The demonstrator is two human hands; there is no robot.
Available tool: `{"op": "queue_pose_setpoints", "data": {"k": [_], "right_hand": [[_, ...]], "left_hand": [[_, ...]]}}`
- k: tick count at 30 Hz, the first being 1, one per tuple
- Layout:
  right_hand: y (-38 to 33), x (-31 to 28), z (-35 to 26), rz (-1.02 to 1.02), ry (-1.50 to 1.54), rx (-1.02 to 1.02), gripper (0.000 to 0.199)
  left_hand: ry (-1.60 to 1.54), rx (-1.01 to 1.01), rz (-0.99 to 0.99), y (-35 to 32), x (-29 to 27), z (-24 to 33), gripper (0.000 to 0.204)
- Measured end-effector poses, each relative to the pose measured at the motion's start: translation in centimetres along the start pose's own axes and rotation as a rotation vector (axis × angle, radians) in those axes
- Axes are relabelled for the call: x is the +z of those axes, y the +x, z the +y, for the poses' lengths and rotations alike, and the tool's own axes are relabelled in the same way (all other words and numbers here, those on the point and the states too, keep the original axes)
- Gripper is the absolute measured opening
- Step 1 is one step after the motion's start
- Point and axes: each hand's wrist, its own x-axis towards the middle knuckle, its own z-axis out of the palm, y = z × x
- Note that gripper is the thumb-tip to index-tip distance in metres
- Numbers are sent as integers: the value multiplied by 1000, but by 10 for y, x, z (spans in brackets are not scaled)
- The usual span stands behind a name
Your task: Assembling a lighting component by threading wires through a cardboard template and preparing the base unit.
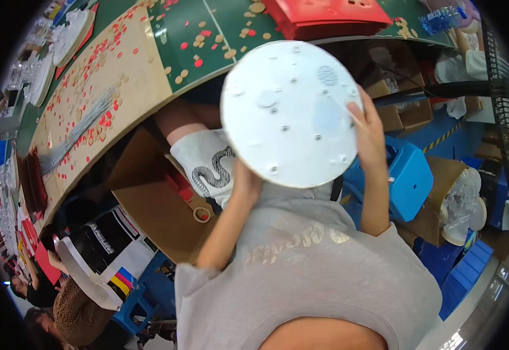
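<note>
A large round white panel is held up over my lap, its flat face toward me. Small metal-looking studs or screws, a patch of small dots and several raised spots mark that face. My right hand grips its right rim, the thumb lying on the face. At the lower left rim, my left hand is closed against the panel, with most of its fingers hidden behind it. Beyond the panel runs the edge of the green table.
Red and tan discs litter the table and its tan board. Red sheets are stacked at the far edge. An open cardboard box stands at my left, a blue stool at my right. Other people sit at lower left.
</note>
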Motion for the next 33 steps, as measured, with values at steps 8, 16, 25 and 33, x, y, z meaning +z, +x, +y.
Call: {"op": "queue_pose_setpoints", "data": {"k": [8,16,25,33], "right_hand": [[-10,41,-30,-161,-20,-147,57],[26,45,-27,-288,-7,-186,51],[-12,10,-27,-384,-342,-892,47],[-40,36,-16,-550,-551,-1312,38]], "left_hand": [[722,1264,185,-54,20,98,60],[215,792,-66,-46,26,104,55],[165,832,105,-44,20,117,47],[208,754,-19,-19,-7,150,45]]}}
